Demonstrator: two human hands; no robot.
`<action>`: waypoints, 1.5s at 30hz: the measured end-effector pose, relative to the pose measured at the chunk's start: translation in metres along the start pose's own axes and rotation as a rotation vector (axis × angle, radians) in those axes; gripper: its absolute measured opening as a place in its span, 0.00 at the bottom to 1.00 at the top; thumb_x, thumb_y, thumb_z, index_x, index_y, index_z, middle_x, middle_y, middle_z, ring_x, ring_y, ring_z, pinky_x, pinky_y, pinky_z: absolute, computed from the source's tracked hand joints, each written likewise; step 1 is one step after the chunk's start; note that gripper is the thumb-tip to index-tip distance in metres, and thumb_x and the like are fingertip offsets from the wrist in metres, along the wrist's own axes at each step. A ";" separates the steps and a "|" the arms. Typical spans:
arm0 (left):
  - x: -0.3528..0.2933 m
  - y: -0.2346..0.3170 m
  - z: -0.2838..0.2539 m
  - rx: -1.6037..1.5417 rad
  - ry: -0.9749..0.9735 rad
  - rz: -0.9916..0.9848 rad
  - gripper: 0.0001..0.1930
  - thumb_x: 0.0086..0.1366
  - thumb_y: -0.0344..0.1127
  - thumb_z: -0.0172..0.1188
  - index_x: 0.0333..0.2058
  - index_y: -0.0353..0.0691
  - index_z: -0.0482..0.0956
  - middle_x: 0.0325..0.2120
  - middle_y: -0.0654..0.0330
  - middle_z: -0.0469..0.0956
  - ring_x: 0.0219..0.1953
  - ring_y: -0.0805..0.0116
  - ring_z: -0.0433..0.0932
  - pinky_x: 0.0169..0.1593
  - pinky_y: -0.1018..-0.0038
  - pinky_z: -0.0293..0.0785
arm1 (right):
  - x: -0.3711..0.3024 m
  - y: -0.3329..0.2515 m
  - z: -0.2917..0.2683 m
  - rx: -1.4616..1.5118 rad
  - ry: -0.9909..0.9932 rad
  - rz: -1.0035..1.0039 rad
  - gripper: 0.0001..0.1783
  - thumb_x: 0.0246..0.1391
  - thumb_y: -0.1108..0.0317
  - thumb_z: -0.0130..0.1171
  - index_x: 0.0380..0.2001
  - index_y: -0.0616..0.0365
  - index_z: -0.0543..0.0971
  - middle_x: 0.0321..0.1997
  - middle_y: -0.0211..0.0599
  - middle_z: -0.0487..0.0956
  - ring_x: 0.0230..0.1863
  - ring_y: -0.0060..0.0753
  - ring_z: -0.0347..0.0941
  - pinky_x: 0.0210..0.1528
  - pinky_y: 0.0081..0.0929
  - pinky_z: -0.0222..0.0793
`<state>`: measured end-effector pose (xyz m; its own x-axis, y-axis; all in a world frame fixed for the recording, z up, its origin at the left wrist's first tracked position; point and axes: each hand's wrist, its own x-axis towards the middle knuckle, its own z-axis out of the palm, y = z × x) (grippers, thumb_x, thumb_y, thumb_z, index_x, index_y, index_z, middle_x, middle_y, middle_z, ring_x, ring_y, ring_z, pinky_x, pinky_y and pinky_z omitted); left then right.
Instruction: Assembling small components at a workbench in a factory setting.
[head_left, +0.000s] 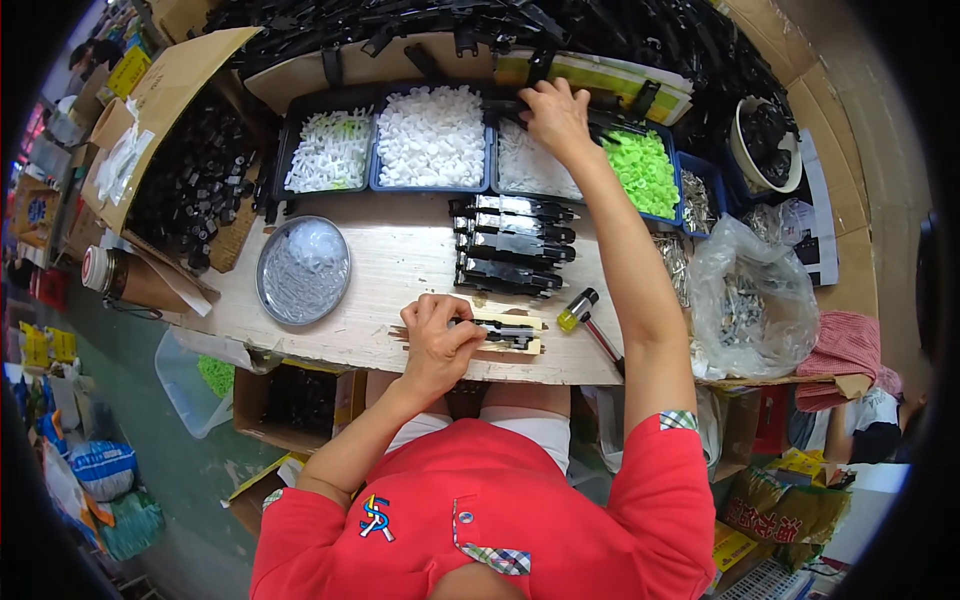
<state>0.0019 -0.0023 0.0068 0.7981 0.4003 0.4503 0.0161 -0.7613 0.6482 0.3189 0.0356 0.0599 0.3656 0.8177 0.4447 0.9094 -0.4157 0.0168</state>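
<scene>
My left hand rests closed on a black plastic part that lies on a small wooden jig at the near edge of the wooden table. My right hand is stretched far forward over a bin of white parts, fingers curled at black parts along the back; whether it holds one I cannot tell. Between the two hands lies a row of several black assembled pieces.
Bins of white parts and green parts line the back. A round metal dish sits on the left, a small mallet right of the jig, a clear bag of metal parts at right, cartons of black parts on the left.
</scene>
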 end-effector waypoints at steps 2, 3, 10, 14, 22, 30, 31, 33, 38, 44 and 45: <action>-0.001 0.000 -0.001 0.004 0.004 -0.002 0.05 0.43 0.28 0.61 0.21 0.46 0.77 0.29 0.67 0.70 0.39 0.66 0.65 0.43 0.67 0.51 | -0.010 0.005 -0.005 -0.001 0.054 -0.022 0.10 0.40 0.67 0.59 0.31 0.49 0.79 0.34 0.29 0.74 0.44 0.35 0.65 0.42 0.42 0.53; -0.003 0.001 -0.001 0.005 -0.001 0.001 0.05 0.43 0.28 0.61 0.22 0.46 0.77 0.30 0.67 0.70 0.39 0.66 0.65 0.44 0.67 0.51 | -0.015 0.007 -0.007 0.038 0.088 -0.020 0.10 0.40 0.67 0.60 0.30 0.49 0.79 0.34 0.29 0.74 0.44 0.35 0.65 0.42 0.41 0.53; -0.006 -0.002 0.001 -0.001 0.013 0.010 0.05 0.42 0.28 0.62 0.21 0.46 0.77 0.29 0.66 0.70 0.39 0.66 0.65 0.43 0.66 0.51 | -0.043 0.007 -0.052 0.667 0.173 0.149 0.14 0.50 0.67 0.56 0.40 0.60 0.71 0.34 0.41 0.76 0.35 0.34 0.70 0.39 0.26 0.65; -0.007 -0.007 0.002 0.033 0.031 -0.007 0.08 0.44 0.33 0.62 0.26 0.45 0.77 0.32 0.64 0.70 0.40 0.64 0.65 0.43 0.66 0.52 | -0.086 -0.029 -0.094 0.699 0.083 0.231 0.21 0.51 0.59 0.56 0.44 0.60 0.68 0.31 0.46 0.75 0.32 0.40 0.71 0.37 0.29 0.66; -0.018 -0.022 -0.019 -0.218 0.051 -0.084 0.25 0.43 0.31 0.65 0.44 0.42 0.74 0.41 0.60 0.71 0.44 0.62 0.65 0.49 0.71 0.58 | -0.195 -0.096 -0.095 0.463 -0.012 -0.080 0.16 0.40 0.70 0.61 0.37 0.55 0.73 0.36 0.37 0.69 0.40 0.41 0.64 0.40 0.37 0.57; -0.025 -0.029 -0.029 -0.183 0.069 -0.079 0.27 0.45 0.27 0.65 0.48 0.41 0.72 0.43 0.59 0.71 0.45 0.65 0.67 0.41 0.77 0.70 | -0.212 -0.140 -0.082 0.464 -0.113 -0.113 0.17 0.39 0.69 0.61 0.38 0.53 0.74 0.36 0.33 0.69 0.40 0.36 0.63 0.41 0.35 0.52; -0.025 -0.031 -0.030 -0.153 0.063 -0.038 0.27 0.45 0.28 0.65 0.48 0.41 0.72 0.42 0.59 0.72 0.45 0.64 0.67 0.43 0.75 0.68 | -0.211 -0.142 -0.081 0.467 -0.113 -0.116 0.17 0.39 0.69 0.61 0.38 0.53 0.74 0.36 0.33 0.69 0.40 0.36 0.63 0.41 0.35 0.52; -0.024 -0.032 -0.029 -0.125 0.056 0.000 0.27 0.45 0.29 0.65 0.47 0.41 0.72 0.42 0.59 0.72 0.45 0.63 0.67 0.46 0.73 0.67 | -0.209 -0.144 -0.078 0.475 -0.123 -0.120 0.17 0.40 0.69 0.61 0.38 0.52 0.74 0.36 0.32 0.69 0.40 0.35 0.62 0.41 0.35 0.51; -0.022 -0.038 -0.028 -0.124 0.030 -0.022 0.20 0.46 0.34 0.65 0.42 0.45 0.77 0.37 0.66 0.76 0.44 0.66 0.66 0.49 0.69 0.55 | -0.209 -0.148 -0.071 0.443 -0.165 -0.111 0.17 0.40 0.68 0.61 0.38 0.52 0.75 0.36 0.32 0.68 0.40 0.35 0.62 0.41 0.35 0.51; -0.009 -0.036 -0.031 -0.045 -0.103 0.018 0.18 0.45 0.32 0.63 0.39 0.48 0.78 0.32 0.67 0.75 0.41 0.66 0.66 0.46 0.69 0.54 | -0.214 -0.141 -0.073 0.454 -0.171 -0.077 0.17 0.41 0.68 0.61 0.39 0.52 0.75 0.38 0.33 0.69 0.42 0.37 0.62 0.43 0.35 0.52; -0.006 -0.033 -0.032 -0.051 -0.107 0.022 0.18 0.45 0.32 0.63 0.39 0.48 0.78 0.32 0.67 0.75 0.41 0.66 0.66 0.46 0.69 0.54 | -0.217 -0.136 -0.074 0.488 -0.155 -0.064 0.17 0.41 0.68 0.60 0.39 0.52 0.75 0.40 0.34 0.69 0.43 0.37 0.63 0.44 0.35 0.53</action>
<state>-0.0221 0.0369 0.0021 0.8577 0.3252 0.3982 -0.0302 -0.7413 0.6705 0.1012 -0.1147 0.0280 0.2974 0.9003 0.3178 0.9041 -0.1586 -0.3968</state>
